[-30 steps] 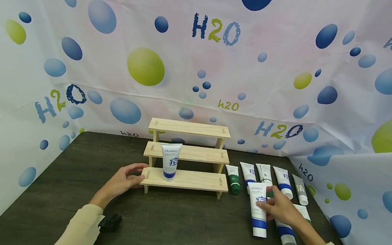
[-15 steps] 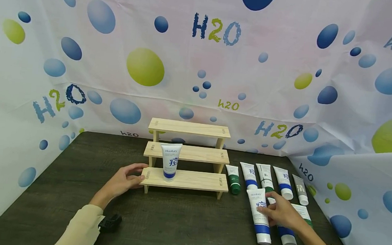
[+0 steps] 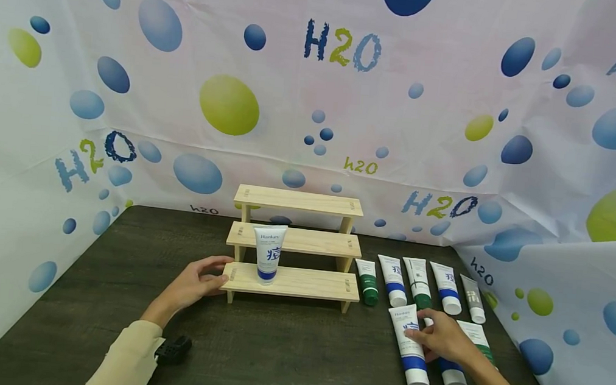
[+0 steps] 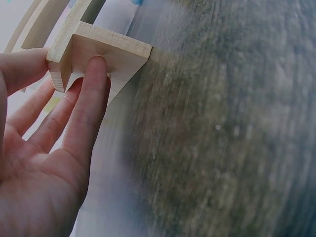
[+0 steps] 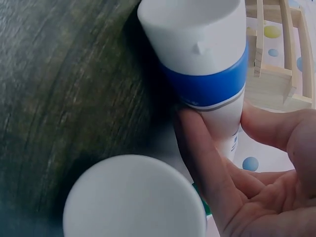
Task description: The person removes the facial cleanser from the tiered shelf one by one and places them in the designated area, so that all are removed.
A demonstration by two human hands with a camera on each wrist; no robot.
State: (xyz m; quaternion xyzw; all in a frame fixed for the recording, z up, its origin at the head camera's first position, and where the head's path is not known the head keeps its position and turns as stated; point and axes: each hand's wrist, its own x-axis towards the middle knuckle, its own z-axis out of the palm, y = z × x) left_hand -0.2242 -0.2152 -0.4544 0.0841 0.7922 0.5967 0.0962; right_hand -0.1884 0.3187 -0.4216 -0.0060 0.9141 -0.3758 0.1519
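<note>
My right hand (image 3: 445, 338) pinches a white squeeze tube with a blue band (image 3: 404, 341) between thumb and fingers, low over or on the dark table at the right. In the right wrist view the same tube's white cap (image 5: 190, 37) points toward the camera. At the left end of the three-step wooden stand (image 3: 305, 283), my left hand (image 3: 186, 289) grips the lowest step. The left wrist view has the thumb on the step's edge (image 4: 60, 61) and the fingers against its leg. A smaller white-and-blue tube (image 3: 268, 253) stands upright, cap down, on that lowest step.
Several tubes lie right of the stand: a green-and-white tube (image 3: 368, 282), white-and-blue tubes (image 3: 391, 276), a silver-grey tube (image 3: 472, 295). Another white-and-blue tube (image 3: 454, 376) lies partly under my right hand. A patterned cloth (image 3: 316, 95) rises behind the table.
My right hand has brought the held tube slightly down and toward me, with its cap end swinging to the right. The left hand and the stand have stayed put.
</note>
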